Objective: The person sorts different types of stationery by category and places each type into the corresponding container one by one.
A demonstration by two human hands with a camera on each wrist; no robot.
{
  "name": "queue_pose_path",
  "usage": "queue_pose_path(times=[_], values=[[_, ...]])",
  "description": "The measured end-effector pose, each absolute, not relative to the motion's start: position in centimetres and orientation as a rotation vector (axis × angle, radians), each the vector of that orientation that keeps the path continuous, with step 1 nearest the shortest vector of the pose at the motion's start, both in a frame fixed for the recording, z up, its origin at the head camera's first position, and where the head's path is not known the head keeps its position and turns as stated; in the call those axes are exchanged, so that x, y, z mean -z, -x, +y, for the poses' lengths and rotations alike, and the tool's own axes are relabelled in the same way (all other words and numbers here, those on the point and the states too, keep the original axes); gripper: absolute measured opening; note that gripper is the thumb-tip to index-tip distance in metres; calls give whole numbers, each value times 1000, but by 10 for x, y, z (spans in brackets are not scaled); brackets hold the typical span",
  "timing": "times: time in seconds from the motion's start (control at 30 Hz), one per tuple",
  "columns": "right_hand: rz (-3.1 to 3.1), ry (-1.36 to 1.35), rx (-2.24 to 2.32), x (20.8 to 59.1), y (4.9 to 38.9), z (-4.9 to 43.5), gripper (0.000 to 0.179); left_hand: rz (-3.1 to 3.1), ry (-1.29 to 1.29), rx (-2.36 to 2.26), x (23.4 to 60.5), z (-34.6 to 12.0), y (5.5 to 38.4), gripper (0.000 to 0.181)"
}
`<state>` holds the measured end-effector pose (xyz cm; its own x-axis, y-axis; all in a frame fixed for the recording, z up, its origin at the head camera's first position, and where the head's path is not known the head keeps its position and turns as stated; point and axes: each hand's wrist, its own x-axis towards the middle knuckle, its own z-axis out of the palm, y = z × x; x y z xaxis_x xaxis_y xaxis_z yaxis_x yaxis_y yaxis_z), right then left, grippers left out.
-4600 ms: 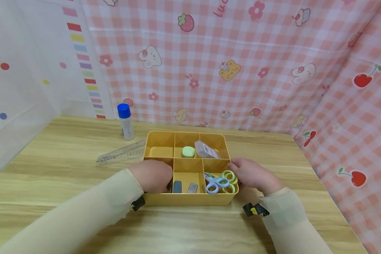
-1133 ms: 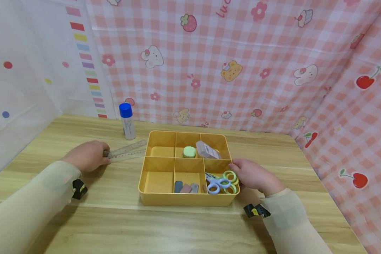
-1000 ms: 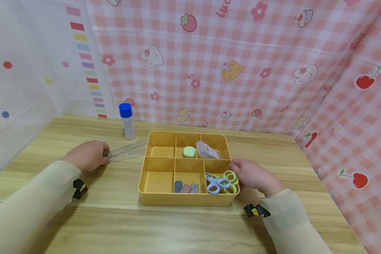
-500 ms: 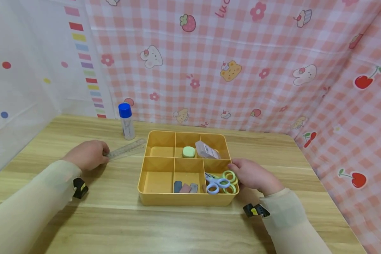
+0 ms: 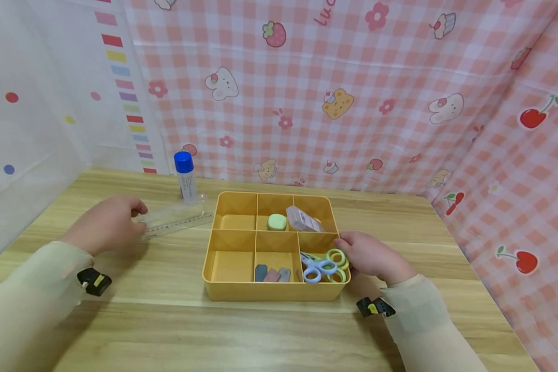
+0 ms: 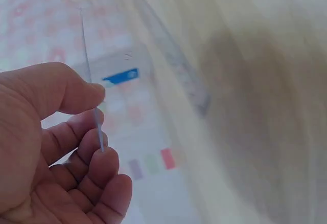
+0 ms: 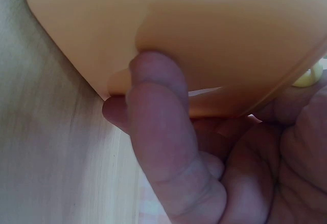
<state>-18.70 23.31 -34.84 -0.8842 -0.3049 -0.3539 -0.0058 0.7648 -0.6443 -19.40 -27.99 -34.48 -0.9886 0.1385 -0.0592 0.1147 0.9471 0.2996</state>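
Note:
My left hand pinches a clear ruler between thumb and fingertips, edge-on in the left wrist view. In the head view this ruler is faint and hovers above the table. Under it a second clear ruler lies on the wood, left of a yellow six-compartment organizer box. At the box's right side, my right hand grips the wall, thumb at the rim and fingers against the outside. Blue scissors and green scissors sit in the front right compartment.
A glue stick with a blue cap stands behind the rulers. Small flat blocks lie in the front middle compartment. Behind them are a pale green rounded block and a translucent case leaning across a divider. Patterned cloth hangs behind.
My left hand has left the box, reached the rulers and lifted one of them, drawing slightly left. A pinkish block now lies in the front middle compartment. The right hand stays put.

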Motion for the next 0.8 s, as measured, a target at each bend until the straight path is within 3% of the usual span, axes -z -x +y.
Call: queue_pose_path(times=[0.8], values=[[2512,226,920,350,188,235,43,3168,-503,-419,302,-213,171,34]])
